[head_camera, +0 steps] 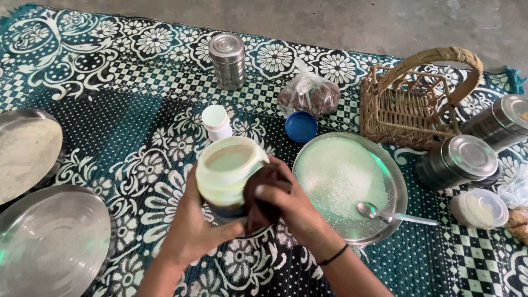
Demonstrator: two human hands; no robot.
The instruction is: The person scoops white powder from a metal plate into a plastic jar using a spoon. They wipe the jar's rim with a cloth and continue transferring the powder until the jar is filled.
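Observation:
A pale green plastic jar (228,169), open at the top and tilted toward the camera, is gripped from the left side by my left hand (190,223). My right hand (289,203) closes around a dark brown lump (264,181) pressed against the jar's right side. Under both hands the rim of a small steel plate (258,232) shows. Just to the right lies a large steel plate (393,181) spread with white grains, a steel spoon (385,213) resting on its near edge.
A blue lid (301,126), a small white bottle (216,122), a tied bag of brown contents (311,94) and a steel canister (227,59) lie beyond. A wicker basket (410,107), steel tins (459,160) and a lidded plastic tub (479,208) sit right. Two steel plates (52,236) lie left on the patterned cloth.

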